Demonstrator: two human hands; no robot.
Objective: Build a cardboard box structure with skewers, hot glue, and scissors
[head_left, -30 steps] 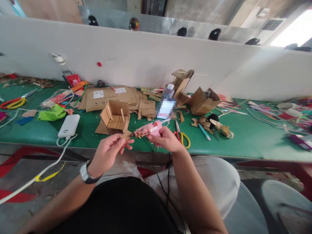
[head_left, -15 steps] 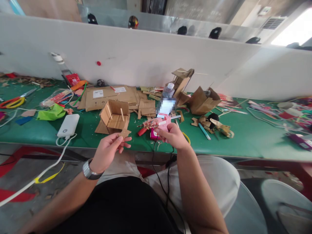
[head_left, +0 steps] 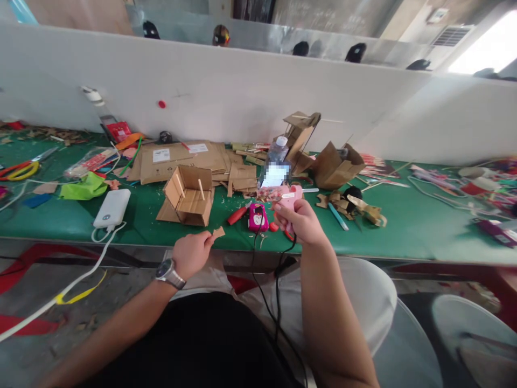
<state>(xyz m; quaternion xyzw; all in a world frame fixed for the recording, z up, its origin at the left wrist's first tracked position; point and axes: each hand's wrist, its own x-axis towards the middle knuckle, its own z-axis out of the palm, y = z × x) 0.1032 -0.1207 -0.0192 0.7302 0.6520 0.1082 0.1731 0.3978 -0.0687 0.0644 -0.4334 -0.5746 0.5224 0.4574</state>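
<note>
My left hand (head_left: 193,254) pinches a small cardboard piece (head_left: 218,233) above the table's front edge. In my right hand (head_left: 298,220) is a pink glue gun (head_left: 287,197), its nozzle end pointing left and a white glue stick (head_left: 310,190) jutting from its back. A black cord hangs down from the gun's handle. Beyond my left hand stands an open cardboard box (head_left: 194,207) with two wooden sticks upright inside. Between the hands lie a pink box-shaped device (head_left: 257,217) with a cord on it and a red-handled tool (head_left: 237,215).
Flat cardboard (head_left: 181,161), a bottle (head_left: 278,148) and a lit phone (head_left: 274,175) lie or stand farther back. To the left are a white power bank (head_left: 112,208) and scissors (head_left: 24,170). A blue pen-like cutter (head_left: 338,216) and cardboard models (head_left: 339,167) are at the right.
My right hand has moved right with the glue gun, uncovering the pink device. My left hand has shifted slightly right and down and turned over, still pinching the cardboard piece.
</note>
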